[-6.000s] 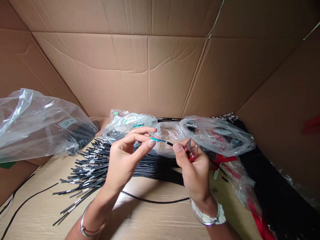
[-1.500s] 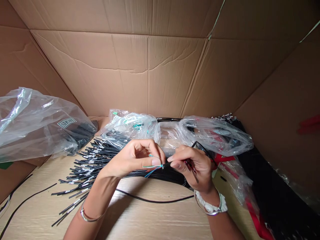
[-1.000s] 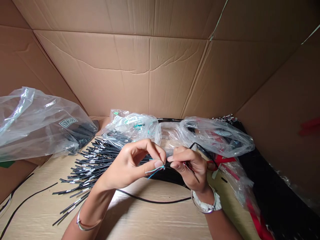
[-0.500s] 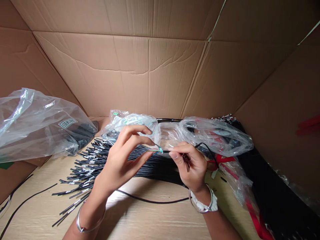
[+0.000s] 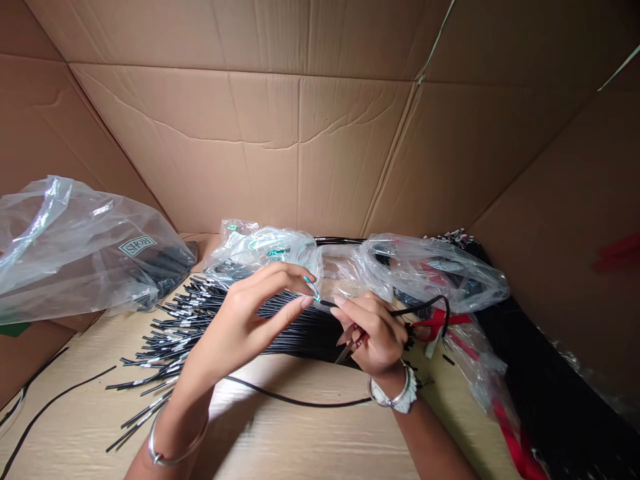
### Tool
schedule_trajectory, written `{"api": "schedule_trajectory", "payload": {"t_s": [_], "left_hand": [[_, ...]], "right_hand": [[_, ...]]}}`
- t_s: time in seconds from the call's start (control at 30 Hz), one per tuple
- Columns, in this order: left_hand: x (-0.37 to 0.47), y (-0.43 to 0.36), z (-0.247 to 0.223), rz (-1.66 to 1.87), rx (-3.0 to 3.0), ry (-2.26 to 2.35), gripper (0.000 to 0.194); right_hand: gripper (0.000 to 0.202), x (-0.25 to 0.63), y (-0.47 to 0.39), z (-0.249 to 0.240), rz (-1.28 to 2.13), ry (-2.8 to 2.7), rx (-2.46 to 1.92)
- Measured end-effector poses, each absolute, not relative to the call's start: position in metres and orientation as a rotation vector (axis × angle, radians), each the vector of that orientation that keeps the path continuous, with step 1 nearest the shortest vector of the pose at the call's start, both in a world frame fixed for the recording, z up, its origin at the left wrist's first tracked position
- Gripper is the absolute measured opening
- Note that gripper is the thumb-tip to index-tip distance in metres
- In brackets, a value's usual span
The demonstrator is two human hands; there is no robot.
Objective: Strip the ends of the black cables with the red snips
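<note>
My right hand point(image 5: 377, 333) pinches a black cable point(image 5: 417, 309) near its stripped end, between thumb and forefinger. Scissors point(image 5: 345, 352) are also tucked in that hand, their blades poking out below the fingers and red handles showing behind it. Thin teal and pale wires point(image 5: 316, 293) fan out of the cable end. My left hand point(image 5: 245, 320) has its thumb and forefinger closed at these wires, with one teal strand standing up between the fingers. Under both hands lies a thick bundle of black cables point(image 5: 305, 337), many ends with white tags pointing left.
A clear plastic bag point(image 5: 90, 247) with dark contents stands at the left. More clear bags point(image 5: 435, 267) lie along the back. Black cables with red strips fill the right side. Cardboard walls point(image 5: 250, 160) enclose the table point(image 5: 280, 440). A loose cable point(image 5: 50, 413) lies at left.
My right hand has turned and shifted slightly left and down, so the scissor blades show more. The wires at the cable end now stand more apart, with a teal strand raised.
</note>
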State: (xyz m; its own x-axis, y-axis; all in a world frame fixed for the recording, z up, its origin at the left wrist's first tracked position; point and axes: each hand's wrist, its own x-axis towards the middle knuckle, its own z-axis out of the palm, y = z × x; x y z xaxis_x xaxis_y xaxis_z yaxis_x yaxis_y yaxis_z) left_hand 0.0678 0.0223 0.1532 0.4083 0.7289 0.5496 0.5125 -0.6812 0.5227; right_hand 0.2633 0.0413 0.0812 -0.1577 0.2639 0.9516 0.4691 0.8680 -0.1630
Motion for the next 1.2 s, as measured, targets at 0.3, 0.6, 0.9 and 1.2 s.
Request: {"api": "schedule_trajectory", "payload": {"t_s": [0.3,0.6,0.9,1.2], "left_hand": [[0.061,0.046,0.136,1.395,2.675,0.935,0.014],[0.061,0.045,0.132,1.508,2.865,0.879,0.018],[0.064,0.039,0.132,1.557,2.879,0.971,0.024],[0.07,0.033,0.137,1.639,2.967,1.027,0.02]], "right_hand": [[0.021,0.268,0.02,0.12,0.709,-1.676,-0.978],[0.013,0.27,0.062,0.165,1.063,-2.009,-0.808],[0.019,0.26,0.066,0.163,1.035,-1.89,-0.835],[0.02,0.245,0.057,0.151,0.914,-1.678,-0.854]]}}
